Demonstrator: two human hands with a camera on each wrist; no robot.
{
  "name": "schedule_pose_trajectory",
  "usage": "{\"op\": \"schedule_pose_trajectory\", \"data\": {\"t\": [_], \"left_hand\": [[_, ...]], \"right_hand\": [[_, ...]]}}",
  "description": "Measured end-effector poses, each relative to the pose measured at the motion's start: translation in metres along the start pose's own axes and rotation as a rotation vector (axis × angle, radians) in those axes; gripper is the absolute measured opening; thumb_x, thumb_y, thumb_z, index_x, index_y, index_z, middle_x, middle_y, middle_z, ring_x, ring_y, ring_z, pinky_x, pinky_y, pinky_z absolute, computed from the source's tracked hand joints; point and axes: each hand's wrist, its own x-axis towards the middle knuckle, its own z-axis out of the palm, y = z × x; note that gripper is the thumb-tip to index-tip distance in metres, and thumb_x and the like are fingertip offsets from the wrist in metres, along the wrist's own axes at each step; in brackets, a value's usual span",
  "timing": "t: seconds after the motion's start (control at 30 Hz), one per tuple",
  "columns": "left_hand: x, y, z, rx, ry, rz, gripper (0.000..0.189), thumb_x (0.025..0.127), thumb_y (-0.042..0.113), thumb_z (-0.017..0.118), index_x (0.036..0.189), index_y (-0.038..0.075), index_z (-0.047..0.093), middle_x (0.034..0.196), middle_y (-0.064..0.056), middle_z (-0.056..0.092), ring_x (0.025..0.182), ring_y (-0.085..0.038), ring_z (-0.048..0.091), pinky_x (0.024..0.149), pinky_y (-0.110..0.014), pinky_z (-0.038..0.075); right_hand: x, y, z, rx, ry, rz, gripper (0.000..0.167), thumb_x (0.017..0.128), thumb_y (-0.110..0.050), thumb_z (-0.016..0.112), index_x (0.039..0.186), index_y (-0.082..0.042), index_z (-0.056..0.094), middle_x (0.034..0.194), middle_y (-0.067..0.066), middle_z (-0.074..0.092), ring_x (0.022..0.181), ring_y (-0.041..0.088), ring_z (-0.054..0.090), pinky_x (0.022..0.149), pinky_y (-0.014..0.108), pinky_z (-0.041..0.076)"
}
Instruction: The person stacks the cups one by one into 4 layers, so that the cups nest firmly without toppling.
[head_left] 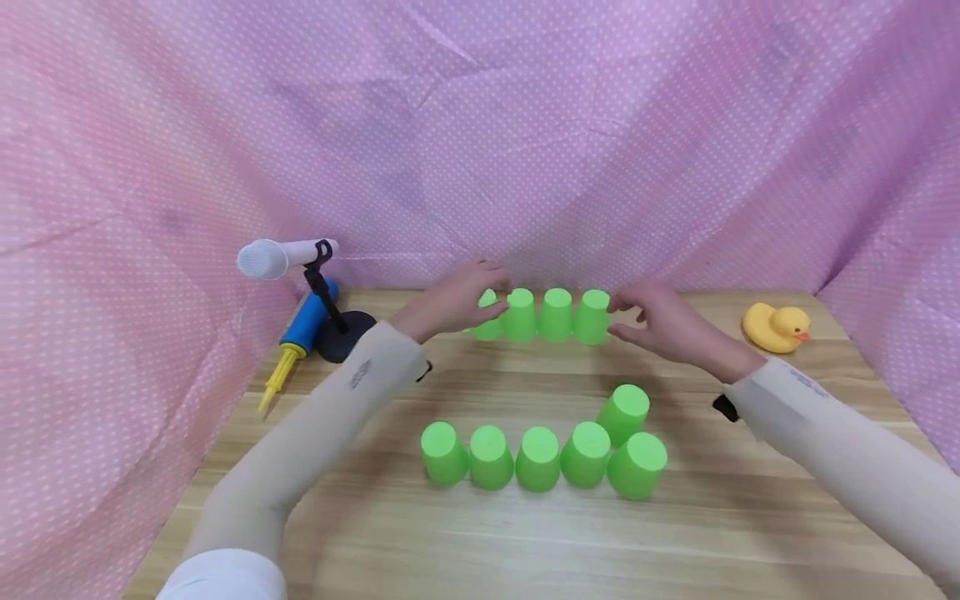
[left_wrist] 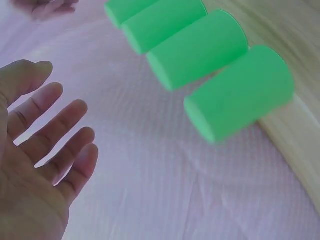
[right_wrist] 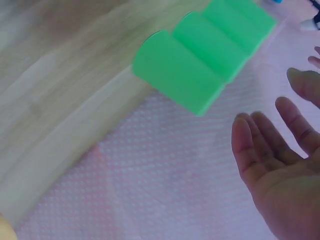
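Note:
Several green cups stand upside down in a back row near the table's far edge; the right end cup (head_left: 592, 317) shows fully. My left hand (head_left: 459, 302) hovers at the row's left end, partly covering the leftmost cup (head_left: 487, 323) in the head view. In the left wrist view its fingers (left_wrist: 60, 127) are spread, apart from the nearest cup (left_wrist: 242, 95). At the other end is my right hand (head_left: 663, 325), fingers relaxed. The right wrist view shows a gap between these fingers (right_wrist: 250, 145) and the end cup (right_wrist: 177, 72). Neither hand holds anything.
Closer to me, more upside-down green cups form a row (head_left: 537, 460), with one cup (head_left: 624, 414) behind its right end. A microphone on a stand (head_left: 341, 333) and a blue-yellow pump (head_left: 303, 325) are at left; a rubber duck (head_left: 776, 327) sits at right. Pink dotted cloth (head_left: 525, 150) hangs behind.

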Motion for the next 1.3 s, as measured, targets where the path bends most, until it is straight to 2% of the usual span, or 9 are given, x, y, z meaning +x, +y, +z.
{"op": "schedule_pose_trajectory", "data": {"t": [0.13, 0.3, 0.4, 0.53, 0.7, 0.87, 1.03, 1.3], "left_hand": [[-0.045, 0.008, -0.009, 0.005, 0.085, 0.081, 0.02, 0.086, 0.019, 0.07, 0.101, 0.008, 0.064, 0.104, -0.002, 0.062, 0.103, -0.021, 0.05, 0.091, -0.035, 0.039], [-0.102, 0.028, -0.008, -0.032, 0.107, 0.149, 0.02, 0.084, 0.019, 0.071, 0.1, 0.009, 0.063, 0.101, 0.001, 0.06, 0.1, -0.017, 0.051, 0.088, -0.034, 0.042], [-0.132, 0.038, -0.001, -0.059, 0.094, 0.162, 0.023, 0.084, 0.024, 0.071, 0.101, 0.012, 0.063, 0.105, 0.001, 0.061, 0.101, -0.017, 0.051, 0.088, -0.035, 0.044], [-0.158, 0.044, 0.012, -0.117, 0.052, 0.133, 0.025, 0.084, 0.03, 0.071, 0.103, 0.015, 0.063, 0.113, 0.001, 0.06, 0.107, -0.017, 0.052, 0.09, -0.036, 0.045], [-0.174, 0.044, 0.029, -0.174, 0.032, 0.09, 0.025, 0.082, 0.028, 0.074, 0.101, 0.016, 0.063, 0.116, 0.002, 0.058, 0.11, -0.017, 0.051, 0.092, -0.036, 0.044], [-0.18, 0.045, 0.039, -0.209, 0.008, 0.04, 0.021, 0.081, 0.027, 0.075, 0.096, 0.019, 0.062, 0.116, 0.002, 0.059, 0.109, -0.014, 0.05, 0.09, -0.033, 0.045], [-0.181, 0.047, 0.042, -0.249, -0.031, -0.022, 0.021, 0.081, 0.027, 0.075, 0.096, 0.021, 0.061, 0.116, 0.007, 0.058, 0.108, -0.009, 0.05, 0.089, -0.031, 0.046], [-0.184, 0.046, 0.042, -0.241, -0.024, -0.045, 0.021, 0.081, 0.027, 0.075, 0.094, 0.023, 0.059, 0.114, 0.01, 0.057, 0.107, -0.008, 0.051, 0.088, -0.031, 0.046]], "right_hand": [[-0.027, -0.015, -0.004, -0.041, -0.006, -0.1, 0.026, 0.08, -0.012, 0.076, 0.103, -0.006, 0.064, 0.102, 0.002, 0.064, 0.094, 0.021, 0.059, 0.073, 0.039, 0.052], [-0.057, -0.03, -0.001, -0.079, -0.02, -0.206, 0.028, 0.076, -0.014, 0.079, 0.099, -0.011, 0.065, 0.1, -0.004, 0.063, 0.091, 0.015, 0.059, 0.071, 0.033, 0.052], [-0.07, -0.035, 0.003, -0.095, -0.028, -0.207, 0.027, 0.075, -0.018, 0.08, 0.097, -0.014, 0.066, 0.103, -0.005, 0.062, 0.092, 0.015, 0.059, 0.073, 0.034, 0.052], [-0.082, -0.035, 0.011, -0.074, -0.033, -0.16, 0.027, 0.074, -0.018, 0.081, 0.096, -0.019, 0.064, 0.108, -0.005, 0.061, 0.093, 0.015, 0.059, 0.075, 0.036, 0.052], [-0.088, -0.031, 0.022, -0.004, -0.045, -0.12, 0.028, 0.076, -0.015, 0.08, 0.096, -0.021, 0.062, 0.108, -0.007, 0.06, 0.095, 0.013, 0.058, 0.074, 0.033, 0.052], [-0.092, -0.029, 0.03, 0.008, -0.035, -0.105, 0.029, 0.074, -0.011, 0.08, 0.095, -0.02, 0.062, 0.107, -0.006, 0.06, 0.094, 0.012, 0.058, 0.071, 0.031, 0.053], [-0.094, -0.03, 0.031, -0.006, -0.011, -0.098, 0.029, 0.074, -0.01, 0.08, 0.094, -0.02, 0.061, 0.106, -0.006, 0.061, 0.089, 0.01, 0.059, 0.07, 0.032, 0.053], [-0.092, -0.029, 0.029, -0.017, 0.0, -0.112, 0.032, 0.073, -0.009, 0.081, 0.094, -0.021, 0.061, 0.102, -0.009, 0.061, 0.089, 0.008, 0.058, 0.07, 0.028, 0.052]]}}
